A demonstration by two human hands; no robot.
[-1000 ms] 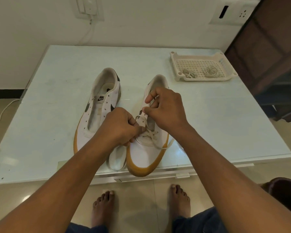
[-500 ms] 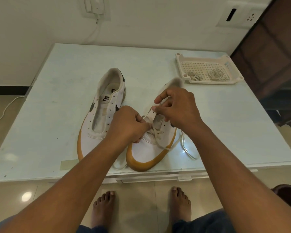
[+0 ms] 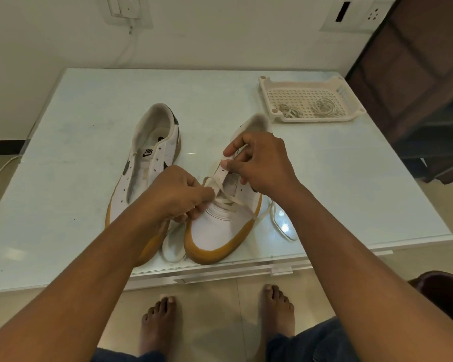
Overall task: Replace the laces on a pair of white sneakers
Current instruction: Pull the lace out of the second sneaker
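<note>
Left hand [image 3: 178, 192] on lace [image 3: 233, 201]; Nike sneaker [image 3: 165, 147]

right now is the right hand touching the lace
Touching. The head view shows the right hand pinching the lace between thumb and forefinger over the right sneaker.

Toe of left sneaker [image 3: 165, 152] behind forearm [image 3: 110, 244]

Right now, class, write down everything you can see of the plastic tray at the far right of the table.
The tray is cream-white plastic, rectangular and shallow, with a perforated grid floor, low walls and round pegs at its corners. It sits flat on the far right corner of the table, with nothing but the table touching it from outside. Inside lie a greyish coil and a paler coil, probably laces.
</note>
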